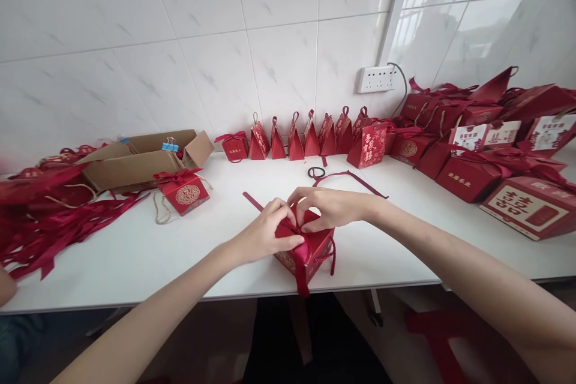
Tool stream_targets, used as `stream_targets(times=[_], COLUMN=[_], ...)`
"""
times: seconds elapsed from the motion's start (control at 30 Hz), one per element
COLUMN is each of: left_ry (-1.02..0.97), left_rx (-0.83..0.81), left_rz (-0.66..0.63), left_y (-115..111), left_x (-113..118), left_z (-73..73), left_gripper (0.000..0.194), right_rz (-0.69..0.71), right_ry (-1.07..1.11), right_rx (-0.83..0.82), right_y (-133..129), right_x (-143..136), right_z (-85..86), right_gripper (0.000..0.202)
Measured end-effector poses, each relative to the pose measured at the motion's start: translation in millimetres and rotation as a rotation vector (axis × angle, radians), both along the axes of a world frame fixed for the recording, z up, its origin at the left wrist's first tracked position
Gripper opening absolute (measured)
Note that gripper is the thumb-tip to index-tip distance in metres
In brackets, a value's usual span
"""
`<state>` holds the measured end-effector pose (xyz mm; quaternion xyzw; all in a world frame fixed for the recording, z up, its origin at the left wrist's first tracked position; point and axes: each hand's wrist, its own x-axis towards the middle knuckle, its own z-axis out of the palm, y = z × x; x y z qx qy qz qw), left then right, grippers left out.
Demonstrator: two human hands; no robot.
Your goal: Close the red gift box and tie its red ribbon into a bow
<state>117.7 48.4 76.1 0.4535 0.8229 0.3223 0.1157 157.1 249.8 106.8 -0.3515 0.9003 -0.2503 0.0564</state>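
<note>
At lower centre, near the table (135, 264) edge, the left hand (265, 234) and right hand (330, 207) pinch the ribbon (300, 239) atop a red gift box (310, 252), pressing it steady while the knot forms; finished boxes (468, 174) fill the right of the frame.

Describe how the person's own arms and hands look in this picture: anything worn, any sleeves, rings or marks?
Both arms are bare as far as the frame shows, with no sleeves in view. The left hand and right hand wear no gloves, and no watch, bracelet or ring can be seen. Fingernails look short and unpainted, though small details are hard to tell.
</note>
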Motion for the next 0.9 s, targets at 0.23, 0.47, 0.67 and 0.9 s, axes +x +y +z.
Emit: stream_targets(times=[0.23,0.47,0.67,0.9], left_ry=[0.144,0.119,0.029,0.096], left_rx=[-0.134,-0.025,0.197,0.056], left_rz=[-0.012,0.021,0.070,0.036], left_y=[11,28,26,23], left_x=[-3,2,-3,-7], left_z=[23.9,8.7,-10.7,-2.2], left_gripper=[0.009,0.010,0.010,0.005], right_rz=[-0.189,-0.304,-0.263,-0.274], right_ry=[0.181,0.234,0.200,0.135], right_rx=[-0.043,-0.229,-0.129,-0.205], right_y=[-6,3,3,4], right_x=[12,22,23,17], right_z=[-12.2,-29.9,-19.7,-30.5], right_gripper=[0.009,0.009,0.006,0.008])
